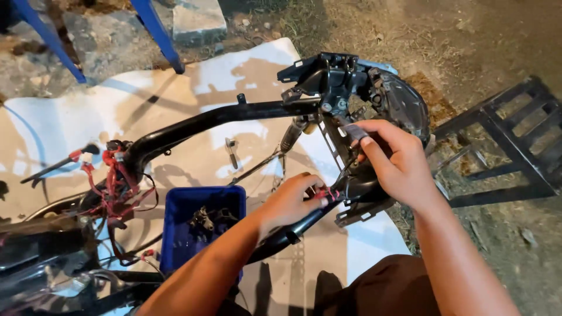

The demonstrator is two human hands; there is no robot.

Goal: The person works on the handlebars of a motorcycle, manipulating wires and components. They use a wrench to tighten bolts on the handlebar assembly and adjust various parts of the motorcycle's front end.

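Two hands are busy on a stripped-down scooter frame [193,123], and only the head view shows it. That frame lies on a white sheet [52,117] spread over dirt, with the black front bracket [336,82] up near the top middle.

The left hand [293,199] is curled over the lower frame tube [287,234], fingertips pinched near a small red connector [326,194]; whether it's actually squeezing the plug or only resting on it can't be told. The right hand [395,161] is half closed, with thumb and forefinger nipping a small grey tab [355,131] right beside the bracket, and the other fingers are curled behind thin black wires.

A blue bin [202,225] holding dark small parts sits just left of the left forearm. A tangle of red wires [111,181] hangs off the frame further left. A black metal rack [515,140] lies on the ground to the right, and blue chair legs [155,29] show at the top.

As for handling, the steel tubing looks stiff and heavy, so the bare tube is probably the safe place to grab. The wires and that little plug look thin and easy to tear, so pinching the connector body instead of yanking the leads seems best.
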